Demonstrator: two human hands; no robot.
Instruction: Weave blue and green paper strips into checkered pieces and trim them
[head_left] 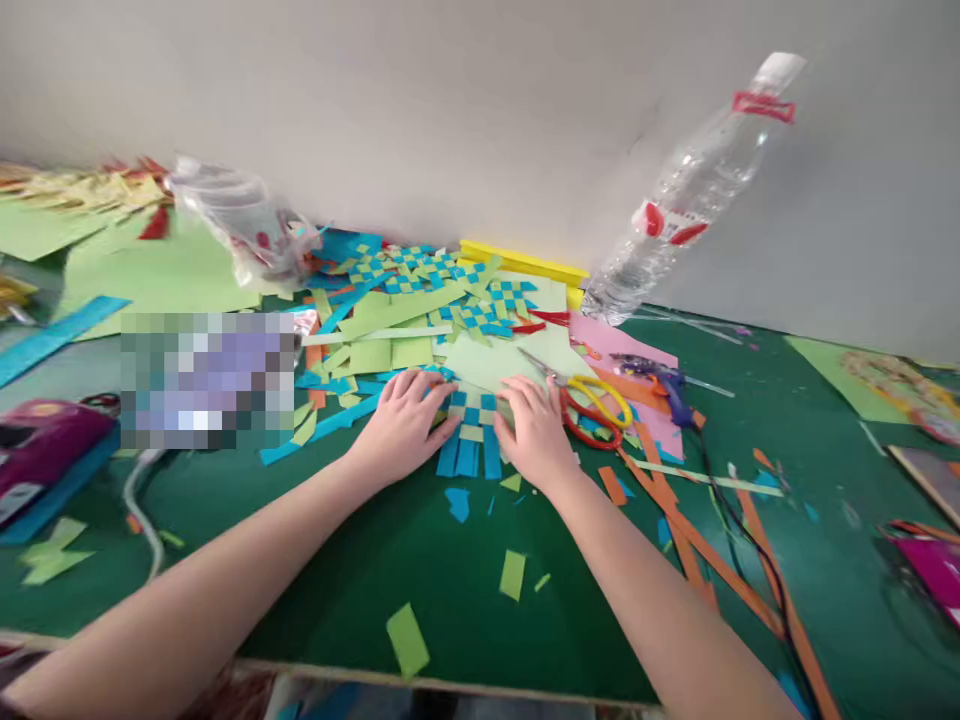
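Note:
A small woven piece of blue and pale green paper strips [469,435] lies on the green tabletop [360,600], its blue strip ends pointing toward me. My left hand [405,425] rests at its left edge with fingers spread. On the right edge lies my right hand [534,425], fingers also apart and resting on the paper. Neither hand is wrapped round anything. Just beyond them is a pale green sheet [487,360]. Scissors with red and yellow handles [600,405] lie to the right of my right hand.
Behind are woven pieces [409,265] and green strips [397,310]. A clear bottle [675,210] leans on the wall at the right. A blue glue gun [667,385] with a black cord and orange strips [682,525] lie right. A bagged cup [240,220] stands left.

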